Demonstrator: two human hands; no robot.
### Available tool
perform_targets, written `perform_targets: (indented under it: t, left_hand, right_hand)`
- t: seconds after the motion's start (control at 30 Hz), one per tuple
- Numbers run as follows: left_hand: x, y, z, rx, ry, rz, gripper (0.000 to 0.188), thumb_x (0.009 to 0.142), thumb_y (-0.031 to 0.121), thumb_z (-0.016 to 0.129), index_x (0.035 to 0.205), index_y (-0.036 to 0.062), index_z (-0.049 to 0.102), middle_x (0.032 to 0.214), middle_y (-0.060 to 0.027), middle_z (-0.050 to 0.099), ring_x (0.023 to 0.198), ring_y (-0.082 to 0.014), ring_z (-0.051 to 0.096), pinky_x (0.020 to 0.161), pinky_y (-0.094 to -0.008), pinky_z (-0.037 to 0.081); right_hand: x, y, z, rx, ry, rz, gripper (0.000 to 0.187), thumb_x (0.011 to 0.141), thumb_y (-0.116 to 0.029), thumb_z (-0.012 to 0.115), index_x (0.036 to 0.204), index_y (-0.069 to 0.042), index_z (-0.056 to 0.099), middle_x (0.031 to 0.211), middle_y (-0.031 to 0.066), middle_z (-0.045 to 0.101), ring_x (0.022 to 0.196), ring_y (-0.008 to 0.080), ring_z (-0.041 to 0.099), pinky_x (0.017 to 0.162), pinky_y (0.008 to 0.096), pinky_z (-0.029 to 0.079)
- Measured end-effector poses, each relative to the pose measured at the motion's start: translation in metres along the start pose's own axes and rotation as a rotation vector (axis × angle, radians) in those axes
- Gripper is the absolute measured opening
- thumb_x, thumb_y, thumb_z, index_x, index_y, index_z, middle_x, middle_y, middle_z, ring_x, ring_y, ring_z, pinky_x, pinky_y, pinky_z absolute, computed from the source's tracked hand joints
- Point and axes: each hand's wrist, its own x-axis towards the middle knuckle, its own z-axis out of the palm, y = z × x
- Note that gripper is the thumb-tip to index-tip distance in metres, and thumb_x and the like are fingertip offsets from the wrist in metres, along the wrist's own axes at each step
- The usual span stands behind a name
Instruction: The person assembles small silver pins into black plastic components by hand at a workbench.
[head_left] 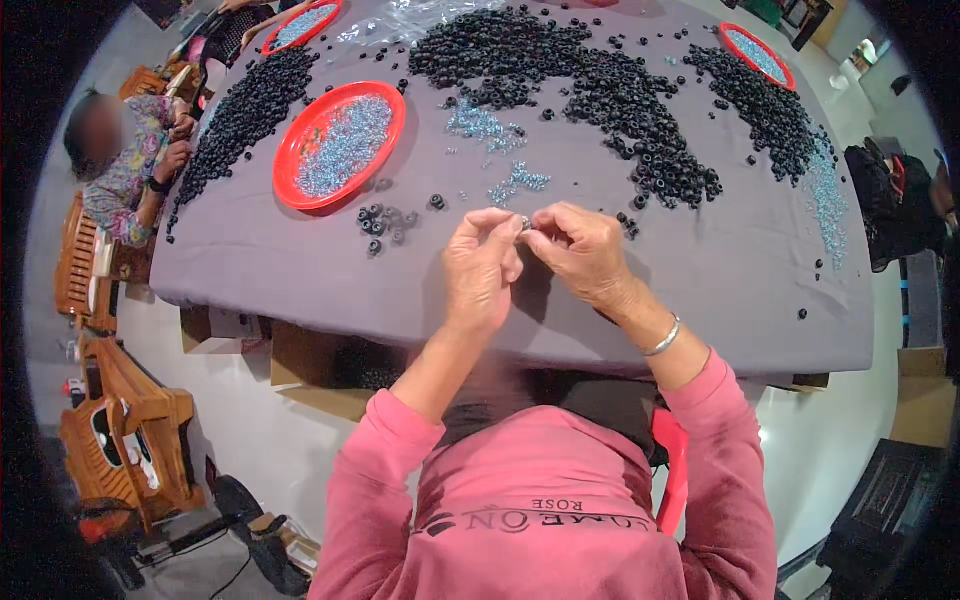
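Note:
My left hand [482, 262] and my right hand [585, 250] meet over the near part of the table. Both pinch one small dark part [526, 224] between fingertips; it is mostly covered, and its exact shape does not show. Beyond the fingers lie small silvery coil-like pieces [522, 180], loose on the cloth. To the left of my left hand is a small group of black and greyish ring-shaped parts [374, 222]. A red plate [283, 170] heaped with the silvery pieces stands farther left.
A grey cloth [300, 285] covers the table. Black ring-shaped parts form a big heap [500, 55], with more heaps left and right. Other red plates [788, 78] and clear plastic bags [400, 22] lie farther out. A person in a patterned top [125, 190] works at the left edge.

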Motion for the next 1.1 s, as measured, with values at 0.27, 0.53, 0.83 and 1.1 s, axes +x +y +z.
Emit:
perform_targets:
  t: [0.27, 0.53, 0.83, 1.1]
  left_hand:
    - [-0.001, -0.003, 0.002, 0.001, 0.023, 0.038, 0.011, 0.082, 0.004, 0.064, 0.089, 0.0069, 0.057, 0.071, 0.0006, 0.052, 0.047, -0.0049, 0.041, 0.042, -0.0210, 0.035]
    - [0.000, -0.003, 0.006, 0.071, 0.011, 0.117, 0.012, 0.082, 0.004, 0.065, 0.091, 0.0043, 0.057, 0.071, 0.0002, 0.052, 0.047, -0.0049, 0.043, 0.041, -0.0200, 0.037]
    - [-0.001, 0.002, 0.009, 0.290, -0.091, 0.350, 0.007, 0.084, -0.001, 0.060, 0.090, 0.0026, 0.058, 0.073, -0.0022, 0.056, 0.050, -0.0041, 0.046, 0.043, -0.0191, 0.038]
    - [-0.007, 0.009, 0.013, 0.173, -0.070, 0.200, 0.008, 0.084, 0.001, 0.061, 0.091, 0.0035, 0.057, 0.068, -0.0011, 0.054, 0.047, -0.0050, 0.045, 0.042, -0.0200, 0.038]
  right_hand:
    - [0.000, -0.004, 0.001, -0.015, 0.010, -0.014, 0.007, 0.078, -0.004, 0.065, 0.082, 0.000, 0.060, 0.068, 0.0051, 0.058, 0.052, 0.0081, 0.050, 0.047, 0.0238, 0.041]
    - [0.000, -0.006, -0.003, 0.458, -0.071, 0.402, 0.011, 0.087, -0.013, 0.060, 0.085, -0.002, 0.061, 0.067, -0.0050, 0.052, 0.054, 0.0002, 0.043, 0.043, 0.0174, 0.033]
    - [0.004, -0.010, -0.017, 1.046, -0.238, 0.699, 0.014, 0.092, -0.020, 0.055, 0.085, -0.008, 0.055, 0.066, -0.0060, 0.045, 0.048, -0.0026, 0.029, 0.039, 0.0134, 0.021]
    - [0.007, -0.008, -0.021, 0.909, -0.205, 0.636, 0.015, 0.092, -0.019, 0.051, 0.083, -0.007, 0.054, 0.065, -0.0053, 0.044, 0.047, -0.0008, 0.029, 0.039, 0.0145, 0.023]
